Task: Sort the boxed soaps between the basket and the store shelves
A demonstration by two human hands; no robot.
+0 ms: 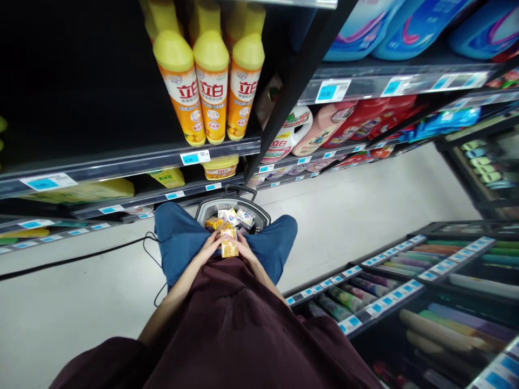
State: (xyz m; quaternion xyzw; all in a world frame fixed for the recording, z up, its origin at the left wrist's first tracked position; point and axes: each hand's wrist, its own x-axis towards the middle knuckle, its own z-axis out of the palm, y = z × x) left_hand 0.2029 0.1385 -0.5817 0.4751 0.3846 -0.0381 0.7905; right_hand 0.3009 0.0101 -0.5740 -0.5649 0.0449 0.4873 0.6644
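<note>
Both my hands hold a small yellow, shiny wrapped pack (230, 246) close to my body. My left hand (211, 243) closes on its left side and my right hand (244, 248) on its right side. What the pack contains cannot be made out. Just beyond the hands, between my bent knees, stands a grey and black shopping basket (265, 217) with a dark handle. Several small wrapped packs (245, 218) lie in it, some white and some yellow-orange.
Shelves with yellow detergent bottles (213, 92) rise ahead, above the basket. Jugs of laundry liquid (286, 135) line the shelf to the right. Another low shelf unit (352, 294) stands at the right. A black cable (81, 260) crosses the floor on the left.
</note>
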